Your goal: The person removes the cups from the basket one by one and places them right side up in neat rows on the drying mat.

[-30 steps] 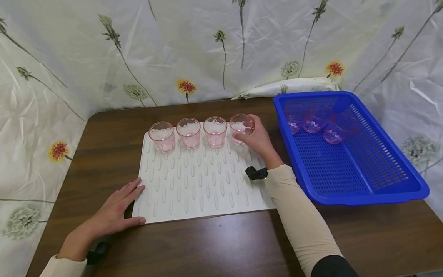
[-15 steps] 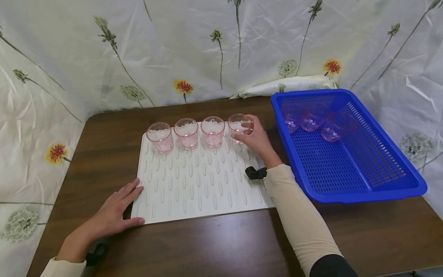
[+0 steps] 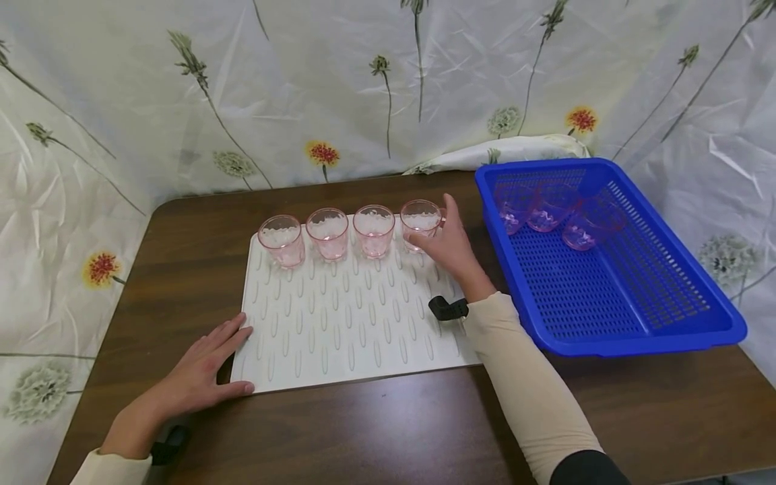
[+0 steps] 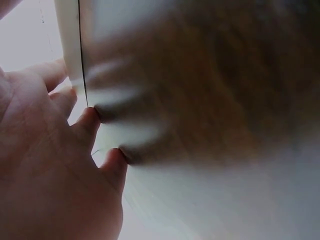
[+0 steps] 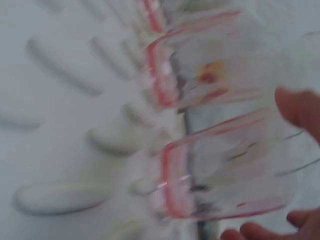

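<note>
Four would exceed a simple count, so several pink-tinted clear glasses stand upright in a row along the far edge of a white ridged mat (image 3: 345,323). Around the rightmost glass (image 3: 418,219) my right hand (image 3: 453,250) has its thumb and fingers spread. In the right wrist view the thumb (image 5: 302,111) looks apart from that glass (image 5: 225,172); contact of the other fingers is unclear. My left hand (image 3: 197,377) rests flat at the mat's near left corner, fingers straight. The left wrist view shows its fingertips (image 4: 116,159) at the mat's edge.
A blue perforated basket (image 3: 612,347) stands right of the mat, close to my right forearm. Inside lie 3 pink glasses (image 3: 582,229) at its far left. Beneath is a dark wooden table (image 3: 376,431); flower-printed sheeting (image 3: 273,87) hangs behind it.
The fingers of my right hand have loosened from the rightmost glass, the index finger straightening away. The glass stays in place. My left hand has not moved.
</note>
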The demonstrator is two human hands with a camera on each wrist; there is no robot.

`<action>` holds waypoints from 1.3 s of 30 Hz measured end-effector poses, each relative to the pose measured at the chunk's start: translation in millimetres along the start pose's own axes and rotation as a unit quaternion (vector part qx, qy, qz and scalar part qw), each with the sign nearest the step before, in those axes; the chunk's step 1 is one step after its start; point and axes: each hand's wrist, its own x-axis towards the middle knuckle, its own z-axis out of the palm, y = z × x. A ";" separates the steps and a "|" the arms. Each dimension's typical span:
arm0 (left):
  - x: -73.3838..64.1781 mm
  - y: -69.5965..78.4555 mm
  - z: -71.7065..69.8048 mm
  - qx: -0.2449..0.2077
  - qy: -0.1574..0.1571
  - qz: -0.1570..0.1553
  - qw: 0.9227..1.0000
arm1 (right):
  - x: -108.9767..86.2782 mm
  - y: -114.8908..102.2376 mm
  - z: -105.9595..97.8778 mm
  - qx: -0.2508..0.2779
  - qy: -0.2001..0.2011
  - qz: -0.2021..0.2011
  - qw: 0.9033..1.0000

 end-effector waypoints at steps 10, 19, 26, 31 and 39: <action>-0.8 -2.7 2.1 0.006 0.005 0.004 1.000 | -53.4 -69.6 -47.6 -0.044 0.025 -0.079 0.996; -1.0 -2.2 2.7 0.010 0.013 0.011 1.000 | -84.6 -74.6 -108.5 -0.125 -0.003 -0.062 0.990; -0.3 0.1 2.2 0.008 0.004 0.002 1.000 | -84.2 -54.7 -159.4 -0.198 0.029 -0.035 0.979; 0.1 -0.4 2.7 0.011 0.012 0.010 1.000 | -82.0 -42.3 -182.9 -0.234 0.037 -0.022 0.971; -0.2 -0.4 3.2 0.008 0.006 -0.001 1.000 | -81.5 -21.2 -200.4 -0.254 0.020 -0.019 0.967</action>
